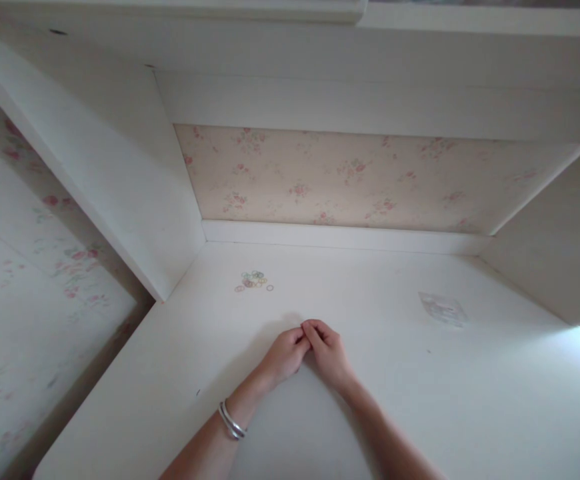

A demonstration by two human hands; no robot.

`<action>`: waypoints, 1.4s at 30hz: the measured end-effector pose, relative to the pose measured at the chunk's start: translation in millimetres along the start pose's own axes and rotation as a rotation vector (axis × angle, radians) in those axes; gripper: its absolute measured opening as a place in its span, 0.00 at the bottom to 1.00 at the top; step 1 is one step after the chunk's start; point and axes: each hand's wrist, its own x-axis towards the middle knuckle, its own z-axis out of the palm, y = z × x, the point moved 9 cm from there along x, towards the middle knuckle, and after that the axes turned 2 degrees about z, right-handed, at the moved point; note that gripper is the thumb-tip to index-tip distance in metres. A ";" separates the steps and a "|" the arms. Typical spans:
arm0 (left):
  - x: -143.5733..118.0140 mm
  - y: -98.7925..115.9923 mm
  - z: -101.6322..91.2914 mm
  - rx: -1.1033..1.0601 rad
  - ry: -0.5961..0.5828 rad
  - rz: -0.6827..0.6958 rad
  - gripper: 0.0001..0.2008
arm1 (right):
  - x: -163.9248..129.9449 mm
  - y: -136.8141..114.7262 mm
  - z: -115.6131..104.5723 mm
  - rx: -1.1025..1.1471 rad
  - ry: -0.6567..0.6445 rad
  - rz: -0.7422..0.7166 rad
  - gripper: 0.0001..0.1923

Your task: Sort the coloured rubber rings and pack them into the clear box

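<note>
My left hand (pixel 287 353) and my right hand (pixel 327 348) meet fingertip to fingertip just above the white desk. Both are closed in a pinch, thumbs against curled fingers. Whatever sits between the fingertips, if anything, is too small or hidden to make out. Beyond my left hand lies a loose pile of small thin coloured rings (pixel 254 280), which look like little rubber bands. One ring (pixel 270 288) rests slightly apart on the pile's right side. A silver bangle (pixel 232 421) circles my left wrist.
A clear plastic bag (pixel 443 309) lies flat on the desk (pixel 370 287) to the right. White side panels (pixel 95 147) and an overhead shelf (pixel 320 60) frame the desk. Behind is flowered wallpaper (pixel 330 177). Two small dark specks mark the desktop.
</note>
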 end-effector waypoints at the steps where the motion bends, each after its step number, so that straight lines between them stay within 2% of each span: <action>1: -0.1 4.5 1.2 0.036 -0.009 0.053 0.15 | -1.7 0.1 -2.3 -0.014 -0.014 -0.005 0.20; 3: -1.0 11.8 4.3 0.097 -0.029 0.147 0.16 | -4.3 0.5 -7.8 -0.033 -0.034 -0.006 0.19; 5: -1.6 13.0 6.7 0.116 -0.047 0.174 0.16 | -5.8 0.1 -11.0 -0.045 -0.044 -0.007 0.18; 13: -1.3 10.8 6.1 0.155 -0.048 0.158 0.17 | -6.4 -7.3 -7.9 -0.078 -0.058 -0.032 0.20; 39: -1.5 11.4 4.7 0.186 -0.029 0.191 0.16 | -4.5 -3.7 -7.7 -0.090 -0.075 -0.014 0.20; 42: -4.0 1.7 4.6 0.162 -0.063 0.089 0.18 | -3.9 -2.3 -9.7 -0.080 -0.062 -0.002 0.21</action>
